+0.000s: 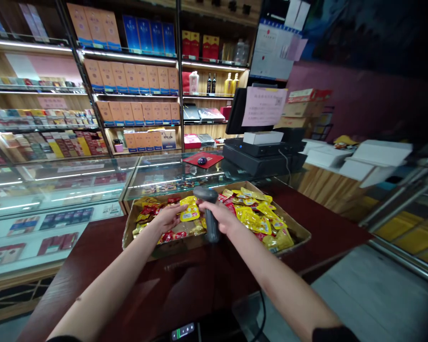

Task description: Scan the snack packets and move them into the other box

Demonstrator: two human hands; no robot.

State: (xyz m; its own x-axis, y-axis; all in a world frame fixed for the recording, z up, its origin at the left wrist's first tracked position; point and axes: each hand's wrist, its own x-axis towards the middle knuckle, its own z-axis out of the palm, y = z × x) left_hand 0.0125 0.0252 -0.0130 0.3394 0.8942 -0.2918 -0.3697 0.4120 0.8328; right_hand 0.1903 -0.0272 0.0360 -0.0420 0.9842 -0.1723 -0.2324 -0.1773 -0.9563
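Note:
My left hand [168, 217] is closed on a small yellow snack packet [189, 209], pinched at its left edge. In my right hand [221, 216] is a dark grey barcode scanner [211, 221], its handle upright and its head just right of the packet. Both hands are over a shallow cardboard box [296, 228] on the counter. Yellow packets [251, 216] fill its right part, and red and yellow packets [146, 211] lie in its left part. The fingers around the scanner's handle are partly hidden.
The box stands on a dark red-brown counter [128, 285]. Behind it are a glass display case [157, 168], a mouse [202, 161] on a red mat [214, 161], and a cash register [260, 154] with a monitor. Metal railings [406, 204] run at the right.

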